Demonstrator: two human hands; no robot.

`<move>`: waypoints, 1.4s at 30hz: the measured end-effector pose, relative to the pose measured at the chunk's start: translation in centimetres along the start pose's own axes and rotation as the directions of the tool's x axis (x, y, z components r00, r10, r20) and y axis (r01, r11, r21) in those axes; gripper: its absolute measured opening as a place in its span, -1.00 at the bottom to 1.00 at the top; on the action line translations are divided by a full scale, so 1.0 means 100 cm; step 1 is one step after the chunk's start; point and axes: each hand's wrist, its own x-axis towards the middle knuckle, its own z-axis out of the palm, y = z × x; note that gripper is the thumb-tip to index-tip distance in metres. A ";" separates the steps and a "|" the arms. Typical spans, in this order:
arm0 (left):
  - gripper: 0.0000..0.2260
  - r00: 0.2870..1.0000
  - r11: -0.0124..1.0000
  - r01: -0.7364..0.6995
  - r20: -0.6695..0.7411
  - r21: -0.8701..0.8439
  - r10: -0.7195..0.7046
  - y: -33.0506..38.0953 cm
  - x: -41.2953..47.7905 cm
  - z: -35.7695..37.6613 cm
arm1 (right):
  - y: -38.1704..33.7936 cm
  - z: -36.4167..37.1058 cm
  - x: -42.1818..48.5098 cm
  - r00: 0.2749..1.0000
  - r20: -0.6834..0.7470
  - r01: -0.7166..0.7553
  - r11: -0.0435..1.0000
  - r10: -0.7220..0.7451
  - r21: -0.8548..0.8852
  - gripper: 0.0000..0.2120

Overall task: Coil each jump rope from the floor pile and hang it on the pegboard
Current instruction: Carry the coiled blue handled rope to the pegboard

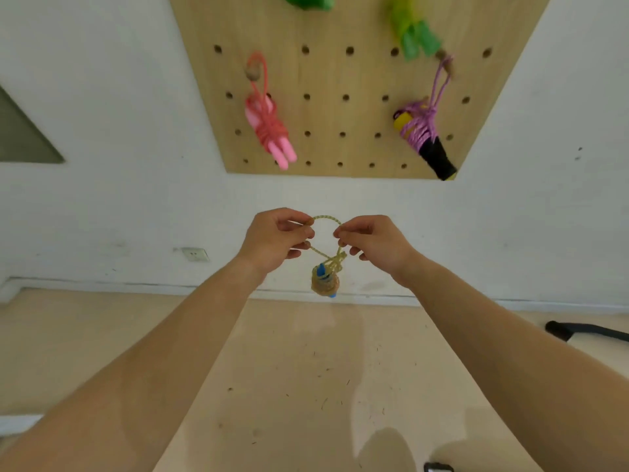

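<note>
At 12 o'clock, 4 coiled ropes [269, 127] are hung on the pegboard [326, 114]. The yellow rope [325, 284], coiled, is pinched at its loop by left grip [275, 238] and right grip [374, 241], not yet hung.

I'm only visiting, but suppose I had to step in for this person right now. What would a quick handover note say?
Left hand and right hand: each has a pinching grip on one side of the top loop of the yellow rope, held below the pegboard.
Yellow rope: coiled round its blue handles, dangling between the hands.
Done: pink rope and purple rope hang on pegs; green ropes hang higher, partly out of frame.
Left: hang the yellow loop on the pegboard. The floor pile is out of view, so check it.
</note>
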 end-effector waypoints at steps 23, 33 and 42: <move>-0.87 0.889 0.888 -0.458 0.011 -0.038 0.459 0.441 -0.053 -0.095 | -0.420 -0.157 -0.076 0.922 -0.304 0.271 0.960 -0.239 0.067 -0.87; -0.94 0.807 0.802 -0.589 -0.125 -0.098 0.577 0.551 -0.011 -0.069 | -0.500 -0.234 -0.046 0.852 -0.405 0.386 0.920 -0.332 0.059 -0.84; -0.90 0.774 0.782 -0.618 -0.241 -0.086 0.585 0.617 0.044 -0.028 | -0.526 -0.306 0.003 0.830 -0.393 0.448 0.893 -0.396 0.047 -0.90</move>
